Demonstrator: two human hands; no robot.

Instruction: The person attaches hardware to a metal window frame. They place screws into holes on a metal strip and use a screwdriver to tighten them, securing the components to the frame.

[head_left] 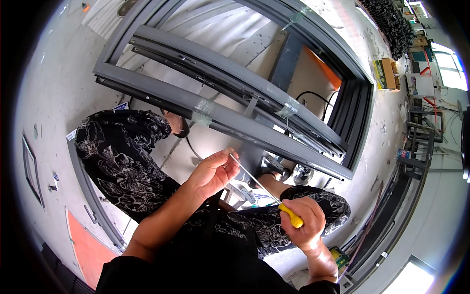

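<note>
My right hand (304,223) is wrapped round the yellow handle of a screwdriver (292,215). Its long thin shaft slants up and left to the fingertips of my left hand (215,171). There the thumb and forefinger are pinched together at the tip, and anything small between them is too tiny to make out. Just beyond both hands lies a large grey metal window frame (220,125), with a grey crossbar (240,81) running along inside it. Strips of clear tape (202,111) are wrapped round its bars.
My legs in dark patterned trousers (129,171) are spread below the frame. A cardboard box (389,74) stands at the far right, with long dark metal profiles (391,210) on the right side. An orange-red panel (85,245) lies at the lower left, near a small dark frame (33,171).
</note>
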